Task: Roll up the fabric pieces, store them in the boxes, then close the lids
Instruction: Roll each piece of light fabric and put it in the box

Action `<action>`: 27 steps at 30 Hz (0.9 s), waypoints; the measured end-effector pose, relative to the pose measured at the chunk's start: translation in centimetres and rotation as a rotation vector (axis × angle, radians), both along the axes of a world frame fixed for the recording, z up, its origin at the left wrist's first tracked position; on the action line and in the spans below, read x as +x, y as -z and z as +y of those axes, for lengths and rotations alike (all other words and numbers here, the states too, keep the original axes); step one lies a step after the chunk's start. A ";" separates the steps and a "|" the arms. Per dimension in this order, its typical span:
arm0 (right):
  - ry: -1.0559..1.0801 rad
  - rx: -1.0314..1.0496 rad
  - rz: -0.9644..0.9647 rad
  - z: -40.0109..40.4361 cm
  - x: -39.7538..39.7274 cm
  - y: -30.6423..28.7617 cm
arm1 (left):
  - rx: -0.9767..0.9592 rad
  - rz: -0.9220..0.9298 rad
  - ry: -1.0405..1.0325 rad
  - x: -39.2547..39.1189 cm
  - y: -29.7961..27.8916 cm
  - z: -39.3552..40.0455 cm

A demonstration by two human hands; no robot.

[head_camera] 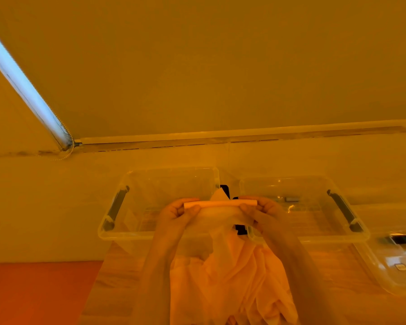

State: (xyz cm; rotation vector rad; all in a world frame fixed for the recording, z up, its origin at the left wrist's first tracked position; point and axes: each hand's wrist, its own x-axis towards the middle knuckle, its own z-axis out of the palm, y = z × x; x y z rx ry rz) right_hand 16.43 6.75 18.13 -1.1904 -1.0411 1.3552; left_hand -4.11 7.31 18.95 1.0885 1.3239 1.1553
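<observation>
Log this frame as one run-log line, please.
stage: rolling | left hand and right hand grip fabric roll ends | loose fabric hangs below | left box, right box open

Left hand (177,211): bare; no glove, ring or band seen on it.
Right hand (261,211): bare; no glove, ring or band seen on it.
Left forearm (155,273): bare from the wrist back to the lower frame edge; no sleeve, cuff or watch in view below the hand.
Right forearm (300,273): bare from the wrist back to the lower frame edge; no sleeve, cuff or watch in view below the hand.
Fingers: short nails, as far as the blur allows; polish cannot be judged.
Lighting: strong amber cast over both hands and forearms; fine detail soft.
Rest of body: out of frame.
</observation>
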 end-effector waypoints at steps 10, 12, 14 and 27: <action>0.012 0.019 -0.032 0.2 0.2 0.7 | 0.039 0.004 0.014 0.1 0.1 0.0; 0.019 0.017 -0.008 0.3 0.1 0.8 | 0.027 -0.009 0.001 0.1 0.1 0.0; 0.027 0.018 -0.003 0.3 -0.1 0.8 | 0.023 -0.022 -0.023 0.2 0.0 -0.1; 0.011 0.039 0.017 -0.2 0.4 0.6 | 0.036 0.009 -0.079 0.3 0.2 0.0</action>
